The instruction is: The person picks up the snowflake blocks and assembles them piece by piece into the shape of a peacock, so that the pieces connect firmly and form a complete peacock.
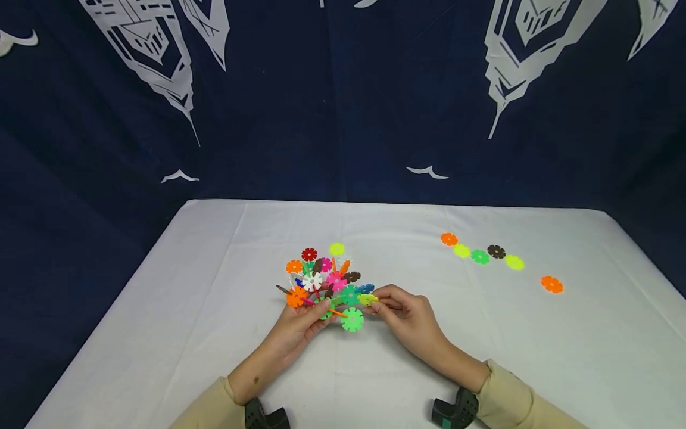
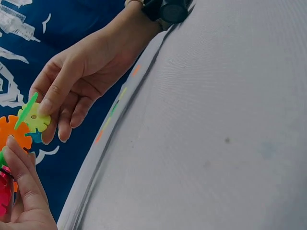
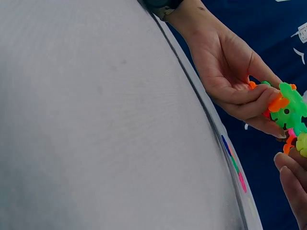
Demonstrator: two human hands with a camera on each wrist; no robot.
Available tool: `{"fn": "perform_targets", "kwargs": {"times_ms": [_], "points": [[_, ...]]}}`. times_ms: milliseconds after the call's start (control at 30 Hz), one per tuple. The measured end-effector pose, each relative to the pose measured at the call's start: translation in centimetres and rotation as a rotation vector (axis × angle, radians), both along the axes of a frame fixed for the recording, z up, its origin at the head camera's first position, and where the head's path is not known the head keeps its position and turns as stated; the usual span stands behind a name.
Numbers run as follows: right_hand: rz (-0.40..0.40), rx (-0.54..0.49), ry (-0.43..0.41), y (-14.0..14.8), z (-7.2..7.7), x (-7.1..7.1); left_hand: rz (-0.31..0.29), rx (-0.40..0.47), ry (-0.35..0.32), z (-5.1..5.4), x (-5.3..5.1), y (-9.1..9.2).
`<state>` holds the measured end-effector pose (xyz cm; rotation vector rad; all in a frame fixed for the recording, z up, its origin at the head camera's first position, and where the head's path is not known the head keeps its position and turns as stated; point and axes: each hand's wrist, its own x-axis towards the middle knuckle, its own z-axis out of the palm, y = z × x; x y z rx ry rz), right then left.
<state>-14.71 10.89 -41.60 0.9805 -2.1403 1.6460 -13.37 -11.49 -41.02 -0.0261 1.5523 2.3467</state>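
Observation:
My left hand grips a cluster of interlocking notched plastic discs, among them a white disc, a pink disc and a green disc. Thumb and fingers curl round its near side. At the cluster's right edge, my right hand pinches a yellow disc beside a blue disc. In the left wrist view, that yellow disc sits by the thumb tip, against an orange disc. The right wrist view shows the left fingers around the cluster's underside.
Loose discs lie on the white-covered table at the right: an orange disc, a green disc, a dark brown disc and another orange disc, with yellow ones between. A dark blue patterned cloth hangs behind the table.

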Motion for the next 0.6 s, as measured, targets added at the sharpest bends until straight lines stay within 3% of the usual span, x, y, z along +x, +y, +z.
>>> {"fn": "perform_targets", "kwargs": {"times_ms": [367,600], "points": [[-0.073,0.045,0.055,-0.23,-0.18,0.41,-0.016,-0.017,0.002,0.13,0.1,0.09],[-0.068,0.051,0.068,-0.14,-0.1,0.44,-0.02,-0.003,-0.006,0.18,0.22,0.07]]}}
